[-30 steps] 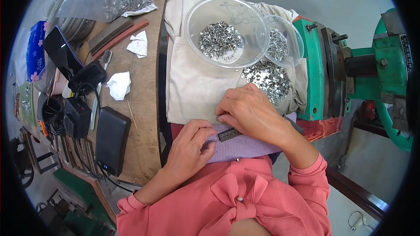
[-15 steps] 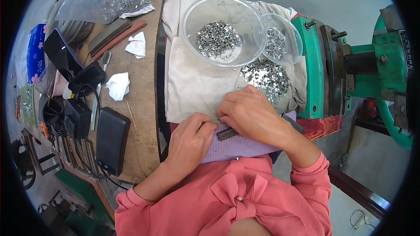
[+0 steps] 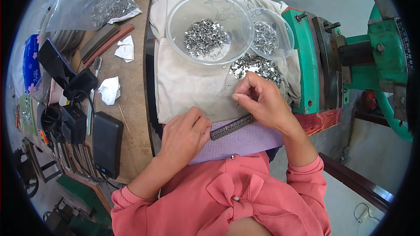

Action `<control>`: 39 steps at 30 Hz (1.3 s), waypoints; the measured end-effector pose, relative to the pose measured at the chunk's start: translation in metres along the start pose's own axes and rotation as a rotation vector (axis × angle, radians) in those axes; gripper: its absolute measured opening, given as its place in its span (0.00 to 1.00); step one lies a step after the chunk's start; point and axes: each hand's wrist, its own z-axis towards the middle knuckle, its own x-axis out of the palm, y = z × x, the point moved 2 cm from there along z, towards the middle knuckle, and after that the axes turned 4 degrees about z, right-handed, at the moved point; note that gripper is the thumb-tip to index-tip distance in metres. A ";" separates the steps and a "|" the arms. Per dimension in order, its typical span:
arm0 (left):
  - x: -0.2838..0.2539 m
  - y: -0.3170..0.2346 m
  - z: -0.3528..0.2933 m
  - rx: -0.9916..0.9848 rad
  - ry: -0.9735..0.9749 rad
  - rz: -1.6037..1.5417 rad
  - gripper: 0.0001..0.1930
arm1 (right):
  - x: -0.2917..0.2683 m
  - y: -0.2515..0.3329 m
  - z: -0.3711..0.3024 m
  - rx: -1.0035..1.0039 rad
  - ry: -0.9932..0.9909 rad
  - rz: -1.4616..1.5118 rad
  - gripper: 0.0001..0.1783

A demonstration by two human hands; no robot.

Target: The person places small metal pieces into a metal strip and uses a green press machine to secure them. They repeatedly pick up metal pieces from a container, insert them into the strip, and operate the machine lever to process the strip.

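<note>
My left hand (image 3: 186, 133) grips one end of a dark narrow metal strip (image 3: 232, 126) that lies across a purple cloth (image 3: 245, 142) on my lap. My right hand (image 3: 262, 100) is lifted just above the strip's far end, fingertips pinched together near a loose heap of small shiny metal pieces (image 3: 257, 66) on a cream cloth (image 3: 192, 87). Whether a piece sits between the fingertips cannot be made out. A large clear bowl (image 3: 209, 29) holds more of the pieces. A smaller clear bowl (image 3: 269, 35) of them stands behind its right side.
A green machine (image 3: 350, 57) stands at the right. The wooden bench (image 3: 131, 91) at the left carries a black power bank (image 3: 107, 143), cables, a toothbrush, crumpled tissues and a plastic bag of metal pieces (image 3: 103, 6).
My right hand has lifted off the strip and moved up toward the loose heap, uncovering the strip. My left hand keeps its grip on the strip's end.
</note>
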 end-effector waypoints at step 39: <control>-0.008 0.004 -0.016 -0.076 -0.074 -0.065 0.09 | 0.001 0.006 -0.027 0.020 -0.008 -0.100 0.04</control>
